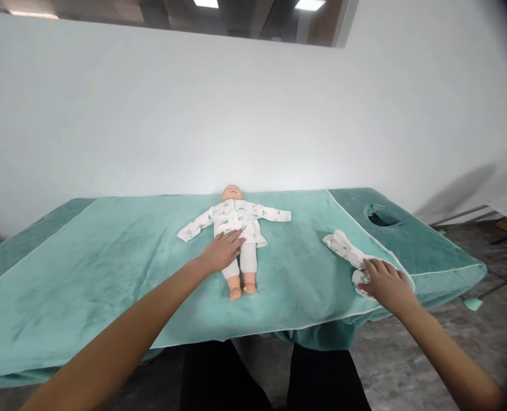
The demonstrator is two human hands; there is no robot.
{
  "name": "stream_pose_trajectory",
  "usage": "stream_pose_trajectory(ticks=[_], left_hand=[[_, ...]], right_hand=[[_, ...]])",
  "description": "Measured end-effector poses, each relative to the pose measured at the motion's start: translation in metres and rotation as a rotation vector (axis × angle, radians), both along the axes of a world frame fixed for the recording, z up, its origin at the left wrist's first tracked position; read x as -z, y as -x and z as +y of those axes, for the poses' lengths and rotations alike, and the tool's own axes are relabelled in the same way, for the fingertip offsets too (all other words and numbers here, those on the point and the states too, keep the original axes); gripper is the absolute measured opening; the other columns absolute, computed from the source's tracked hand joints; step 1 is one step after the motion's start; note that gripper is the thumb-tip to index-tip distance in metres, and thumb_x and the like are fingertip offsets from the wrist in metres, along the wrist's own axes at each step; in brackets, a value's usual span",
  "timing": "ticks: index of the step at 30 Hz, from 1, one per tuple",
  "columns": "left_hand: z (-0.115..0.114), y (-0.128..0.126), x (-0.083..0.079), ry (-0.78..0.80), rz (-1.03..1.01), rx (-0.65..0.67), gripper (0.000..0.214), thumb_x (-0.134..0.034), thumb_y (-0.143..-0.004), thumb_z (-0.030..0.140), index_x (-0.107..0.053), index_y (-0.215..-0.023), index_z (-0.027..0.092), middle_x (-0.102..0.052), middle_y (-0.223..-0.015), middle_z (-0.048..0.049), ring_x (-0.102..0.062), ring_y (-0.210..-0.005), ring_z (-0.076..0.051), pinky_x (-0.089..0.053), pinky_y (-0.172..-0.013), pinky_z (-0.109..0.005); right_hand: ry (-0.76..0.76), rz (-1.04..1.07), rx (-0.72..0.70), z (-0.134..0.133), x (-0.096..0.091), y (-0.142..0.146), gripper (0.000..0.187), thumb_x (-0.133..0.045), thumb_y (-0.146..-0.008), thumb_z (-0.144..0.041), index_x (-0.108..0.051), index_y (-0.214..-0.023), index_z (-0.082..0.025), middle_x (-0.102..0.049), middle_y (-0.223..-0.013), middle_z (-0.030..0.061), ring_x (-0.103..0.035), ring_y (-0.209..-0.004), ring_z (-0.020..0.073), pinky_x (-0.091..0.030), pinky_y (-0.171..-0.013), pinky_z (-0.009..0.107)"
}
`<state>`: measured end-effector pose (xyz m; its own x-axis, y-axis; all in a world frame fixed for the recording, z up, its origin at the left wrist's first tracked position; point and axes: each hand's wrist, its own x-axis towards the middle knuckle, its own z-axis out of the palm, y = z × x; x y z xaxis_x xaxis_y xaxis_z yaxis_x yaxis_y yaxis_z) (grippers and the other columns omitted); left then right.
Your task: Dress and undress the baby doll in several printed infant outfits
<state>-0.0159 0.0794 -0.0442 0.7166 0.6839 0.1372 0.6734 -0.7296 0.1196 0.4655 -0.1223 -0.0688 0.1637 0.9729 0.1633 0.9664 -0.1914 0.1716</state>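
Note:
A baby doll (pixel 232 193) lies on its back with its head toward the wall and its arms spread. It wears a white printed baby jacket (pixel 238 214) and plain white leggings (pixel 248 258); its feet are bare. My left hand (pixel 223 251) rests on the lower front of the jacket, fingers stretched out and holding nothing. Over to the right, bunched white printed baby trousers (pixel 343 246) lie on the green cover. My right hand (pixel 388 282) is on their near end, its fingers curled over the fabric and its palm side hidden.
A light green sheet (pixel 108 262) with a white edge covers a darker green padded bed (pixel 433 245), which has a face hole (pixel 382 215) at the right. Behind it rises a white wall (pixel 193 114). My legs (pixel 223 377) are at the bed's near edge.

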Motion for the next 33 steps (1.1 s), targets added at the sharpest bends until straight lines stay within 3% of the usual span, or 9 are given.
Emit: stream_pose_trajectory(ticks=[3,6,12,14,18,21,24,27,33], left_hand=[[-0.006,0.0,0.011,0.019,-0.098,0.02,0.047,-0.053,-0.091,0.027,-0.057,-0.138,0.028,-0.047,-0.154,-0.0104,-0.043,-0.142,-0.032,-0.032,-0.117,-0.051],[-0.019,-0.008,0.008,0.1,-0.183,0.058,0.049,-0.054,-0.092,0.03,-0.053,-0.142,0.031,-0.047,-0.153,-0.0079,-0.044,-0.14,-0.032,-0.035,-0.116,-0.048],[-0.069,-0.045,-0.04,0.304,-0.5,0.08,0.088,-0.07,-0.081,0.036,-0.025,-0.156,0.03,-0.034,-0.159,-0.0101,-0.044,-0.139,-0.03,-0.043,-0.11,-0.043],[-0.085,-0.054,-0.063,0.345,-0.589,0.087,0.086,-0.075,-0.075,0.035,-0.034,-0.151,0.025,-0.045,-0.151,-0.0127,-0.051,-0.13,-0.03,-0.048,-0.103,-0.04],[-0.092,-0.049,-0.094,0.341,-0.655,-0.148,0.025,-0.057,-0.084,0.032,-0.065,-0.103,0.02,-0.07,-0.105,-0.0063,-0.063,-0.098,-0.026,-0.051,-0.087,-0.037],[-0.076,-0.028,-0.099,0.327,-0.773,-0.375,0.022,-0.051,-0.084,0.036,-0.065,-0.081,0.02,-0.071,-0.088,-0.0042,-0.063,-0.091,-0.026,-0.049,-0.083,-0.036],[-0.055,-0.003,-0.095,0.337,-0.875,-0.576,0.023,-0.049,-0.08,0.035,-0.059,-0.065,0.02,-0.067,-0.074,-0.0053,-0.06,-0.079,-0.025,-0.047,-0.076,-0.036],[-0.043,0.014,-0.091,0.301,-0.958,-0.64,0.022,-0.047,-0.078,0.031,-0.06,-0.066,0.019,-0.066,-0.074,-0.0059,-0.058,-0.075,-0.023,-0.045,-0.072,-0.035],[-0.033,0.026,-0.101,0.273,-1.202,-0.589,0.028,-0.052,-0.079,0.038,-0.067,-0.085,0.016,-0.068,-0.082,-0.0047,-0.057,-0.076,-0.018,-0.045,-0.07,-0.03]], right_hand=[[0.097,0.143,0.042,0.009,-0.026,0.012,0.03,-0.049,-0.093,-0.027,-0.065,-0.117,-0.019,-0.068,-0.118,0.0159,-0.067,-0.1,0.0319,-0.05,-0.074,0.04],[0.015,0.508,-0.067,0.028,-0.068,0.051,0.022,-0.05,-0.091,-0.032,-0.068,-0.099,-0.023,-0.072,-0.094,0.0101,-0.068,-0.081,0.0261,-0.048,-0.066,0.034],[-0.089,1.391,-0.461,0.055,-0.123,0.152,0.032,-0.062,-0.082,-0.055,-0.065,-0.087,-0.023,-0.069,-0.079,0.0033,-0.061,-0.072,0.0201,-0.049,-0.067,0.032],[-0.123,1.541,-0.486,0.065,-0.126,0.176,0.033,-0.064,-0.08,-0.054,-0.063,-0.089,-0.023,-0.069,-0.079,0.0023,-0.06,-0.072,0.0189,-0.049,-0.067,0.031],[-0.236,1.405,-0.458,0.099,-0.127,0.202,0.022,-0.06,-0.083,-0.043,-0.064,-0.083,-0.022,-0.068,-0.081,0.0017,-0.06,-0.08,0.0184,-0.048,-0.073,0.03],[-0.268,1.362,-0.306,0.129,-0.127,0.212,0.019,-0.054,-0.082,-0.036,-0.06,-0.074,-0.021,-0.065,-0.075,0.001,-0.06,-0.073,0.0162,-0.047,-0.067,0.027],[-0.205,1.573,-0.158,0.151,-0.125,0.219,0.018,-0.055,-0.08,-0.039,-0.057,-0.076,-0.021,-0.066,-0.074,0.0003,-0.062,-0.066,0.0144,-0.046,-0.059,0.024],[-0.205,1.698,-0.16,0.163,-0.119,0.221,0.022,-0.06,-0.076,-0.042,-0.057,-0.078,-0.02,-0.069,-0.081,0.0015,-0.067,-0.075,0.0158,-0.049,-0.062,0.024],[-0.229,1.582,-0.298,0.162,-0.115,0.215,0.022,-0.065,-0.076,-0.038,-0.064,-0.086,-0.019,-0.07,-0.086,0.0006,-0.066,-0.086,0.0157,-0.052,-0.079,0.03]])
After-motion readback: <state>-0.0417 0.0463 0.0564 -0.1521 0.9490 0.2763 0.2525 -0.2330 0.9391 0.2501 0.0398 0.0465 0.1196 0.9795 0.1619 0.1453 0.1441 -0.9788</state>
